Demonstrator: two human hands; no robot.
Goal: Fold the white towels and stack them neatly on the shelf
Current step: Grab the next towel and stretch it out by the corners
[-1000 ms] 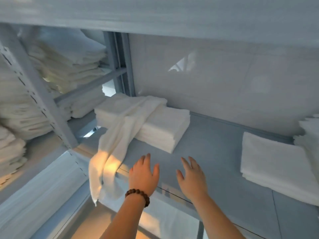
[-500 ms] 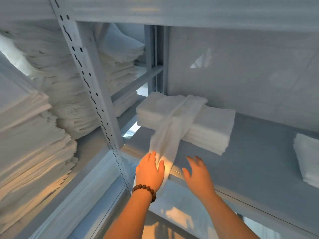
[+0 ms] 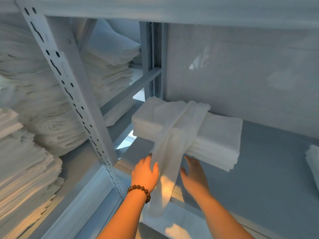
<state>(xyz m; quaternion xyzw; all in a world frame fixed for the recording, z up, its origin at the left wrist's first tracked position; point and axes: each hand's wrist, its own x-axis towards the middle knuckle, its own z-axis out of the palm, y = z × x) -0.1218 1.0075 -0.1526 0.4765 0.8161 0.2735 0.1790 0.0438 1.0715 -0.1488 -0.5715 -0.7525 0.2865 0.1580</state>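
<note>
A stack of folded white towels (image 3: 219, 135) lies at the back left of the grey shelf (image 3: 269, 169). One unfolded white towel (image 3: 174, 147) is draped over the stack and hangs down past the shelf's front edge. My left hand (image 3: 145, 173), with a bead bracelet at the wrist, is open against the left side of the hanging towel. My right hand (image 3: 193, 173) is open just right of the hanging towel, over the shelf near the stack's front. Neither hand grips anything.
A perforated metal upright (image 3: 72, 94) stands left of my hands. Beyond it, the neighbouring shelves hold tall piles of white towels (image 3: 34, 118). Another folded towel pile (image 3: 313, 163) shows at the right edge. The upper shelf (image 3: 189, 9) overhangs close above.
The view has swung left and closer to the shelf. Both hands have reached forward, ending on either side of the hanging towel, the left one touching it.
</note>
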